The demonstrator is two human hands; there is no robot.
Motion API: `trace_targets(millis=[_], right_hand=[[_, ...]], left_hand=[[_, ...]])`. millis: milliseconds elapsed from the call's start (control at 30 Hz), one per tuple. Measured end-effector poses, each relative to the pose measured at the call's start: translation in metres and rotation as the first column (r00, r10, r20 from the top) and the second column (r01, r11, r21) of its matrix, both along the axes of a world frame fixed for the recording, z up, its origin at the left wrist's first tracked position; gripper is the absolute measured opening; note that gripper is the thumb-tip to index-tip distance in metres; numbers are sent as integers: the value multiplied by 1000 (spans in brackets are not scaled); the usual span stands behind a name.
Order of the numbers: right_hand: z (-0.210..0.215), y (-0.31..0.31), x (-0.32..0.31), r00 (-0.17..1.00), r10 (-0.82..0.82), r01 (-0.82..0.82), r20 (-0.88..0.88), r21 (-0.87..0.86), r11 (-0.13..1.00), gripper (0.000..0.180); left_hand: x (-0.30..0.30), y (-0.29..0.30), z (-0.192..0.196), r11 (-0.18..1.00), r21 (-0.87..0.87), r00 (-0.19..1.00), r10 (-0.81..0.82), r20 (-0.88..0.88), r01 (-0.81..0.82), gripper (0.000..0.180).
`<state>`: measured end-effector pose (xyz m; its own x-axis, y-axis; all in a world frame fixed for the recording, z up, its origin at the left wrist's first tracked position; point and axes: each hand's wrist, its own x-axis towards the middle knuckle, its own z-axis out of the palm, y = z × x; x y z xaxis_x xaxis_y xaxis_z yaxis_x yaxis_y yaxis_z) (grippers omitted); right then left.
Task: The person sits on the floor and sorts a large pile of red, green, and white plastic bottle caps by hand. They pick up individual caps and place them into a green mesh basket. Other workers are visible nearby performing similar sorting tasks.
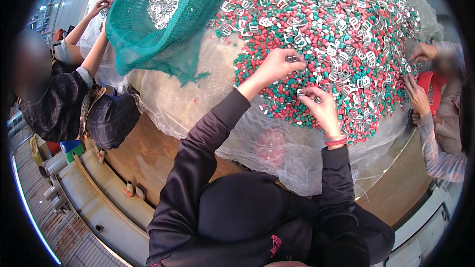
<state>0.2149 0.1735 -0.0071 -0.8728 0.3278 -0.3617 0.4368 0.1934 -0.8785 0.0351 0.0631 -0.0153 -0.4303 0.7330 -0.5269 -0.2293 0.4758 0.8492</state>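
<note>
Left hand (279,64) pinched shut on small metal clips (293,59), right hand (319,106) closed on another; loose red-green pellets (316,34) risk being gathered with them or spilling off the plastic sheet (198,104).

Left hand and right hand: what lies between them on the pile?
In the head view, red, green and white pellets with a few metal clips lie between the left hand and right hand.

No packages, labels, signs or screens show clearly anywhere in this view.
</note>
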Motion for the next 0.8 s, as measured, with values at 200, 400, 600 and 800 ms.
trace_targets(millis=[200,400,600,800], right_hand=[[-24,-27,1,993,-84,47,84,368,928,18],[12,8,6,915,-360,372,181,-721,584,9],[28,49,16,879,-476,226,-10,-872,434,15],[-11,46,15,945,-300,155,126,636,756,36]], left_hand=[[23,9,-35,971,-151,559,-231,-796,186,16],[-2,-5,8,980,135,909,-77,-408,144,22],[-36,-40,44,704,590,743,-133,656,-395,37],[-54,-61,49,661,520,747,94,658,-541,35]])
